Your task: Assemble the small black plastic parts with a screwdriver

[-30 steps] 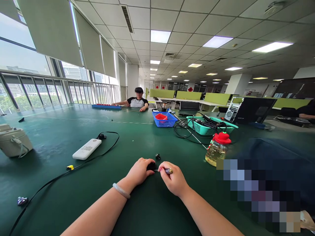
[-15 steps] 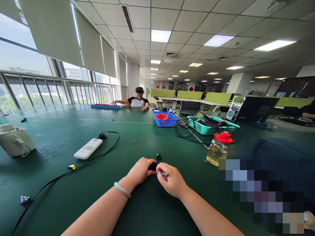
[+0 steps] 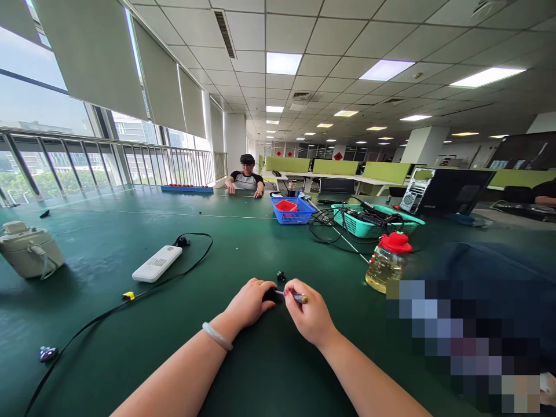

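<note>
My left hand [image 3: 248, 302] rests on the green table [image 3: 130, 324] with its fingers curled round a small black part [image 3: 269, 295]. My right hand [image 3: 307, 315] pinches a small screwdriver [image 3: 296, 297] whose tip points left into that black part. A second small black piece [image 3: 281, 275] lies on the table just beyond my hands. A pale bangle sits on my left wrist.
A white power strip [image 3: 157, 263] with a black cable lies to the left, a beige pot [image 3: 30, 252] farther left. A red-capped bottle [image 3: 386, 262] stands right. Blue [image 3: 290, 211] and teal baskets [image 3: 369, 223] sit behind. Another person [image 3: 245, 176] sits at the far end.
My hands stayed together on the black part; the screwdriver shifted slightly in my right fingers. The person at the far end drew their arm in from the blue strip.
</note>
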Demonstrator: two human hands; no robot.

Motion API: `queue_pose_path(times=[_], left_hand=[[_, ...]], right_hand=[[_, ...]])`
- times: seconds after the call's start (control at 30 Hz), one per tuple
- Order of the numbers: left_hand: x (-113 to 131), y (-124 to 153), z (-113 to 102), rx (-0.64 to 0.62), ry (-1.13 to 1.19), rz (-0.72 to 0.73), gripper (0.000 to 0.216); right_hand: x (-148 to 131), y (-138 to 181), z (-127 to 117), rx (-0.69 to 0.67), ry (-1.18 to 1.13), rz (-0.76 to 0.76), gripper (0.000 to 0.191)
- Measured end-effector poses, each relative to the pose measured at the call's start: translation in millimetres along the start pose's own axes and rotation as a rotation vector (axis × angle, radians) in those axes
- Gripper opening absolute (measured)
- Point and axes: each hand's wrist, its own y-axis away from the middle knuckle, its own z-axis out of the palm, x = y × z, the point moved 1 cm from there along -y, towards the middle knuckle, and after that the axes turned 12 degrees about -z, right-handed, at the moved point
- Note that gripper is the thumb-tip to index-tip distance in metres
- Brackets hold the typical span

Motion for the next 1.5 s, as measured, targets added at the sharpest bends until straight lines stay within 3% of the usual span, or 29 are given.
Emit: queue_pose_path(times=[0.37, 0.5, 0.6, 0.77, 0.93, 1.03, 1.13, 1.27, 1.5], left_hand=[[3, 2, 1, 0.076, 0.021, 0.078, 0.031], [7, 4, -5, 0.149, -0.005, 0.027, 0.036], [7, 5, -7, 0.196, -0.092, -0.095, 0.041], [3, 6, -4, 0.145, -0.255, -0.259, 0.04], [2, 6, -3, 0.117, -0.25, -0.308, 0.038], [4, 5, -2, 0.109, -0.144, -0.245, 0.041], [8, 5, 3, 0.023, -0.061, -0.1, 0.046], [11, 3, 10, -0.039, -0.084, -0.045, 0.034], [-2, 1, 6, 0.099, -0.16, -0.304, 0.028]], right_hand=[[22, -1, 9, -0.006, -0.16, 0.159, 0.024], [34, 2, 0, 0.193, -0.376, 0.195, 0.029], [48, 3, -7, 0.357, -0.399, 0.282, 0.03], [65, 5, -7, 0.236, -0.268, 0.439, 0.029], [69, 5, 1, 0.197, -0.285, 0.445, 0.029], [69, 5, 3, 0.155, -0.25, 0.422, 0.028], [69, 5, 4, 0.112, -0.197, 0.389, 0.029], [68, 5, 6, 0.08, -0.191, 0.382, 0.029], [61, 5, 5, 0.072, -0.212, 0.382, 0.028]])
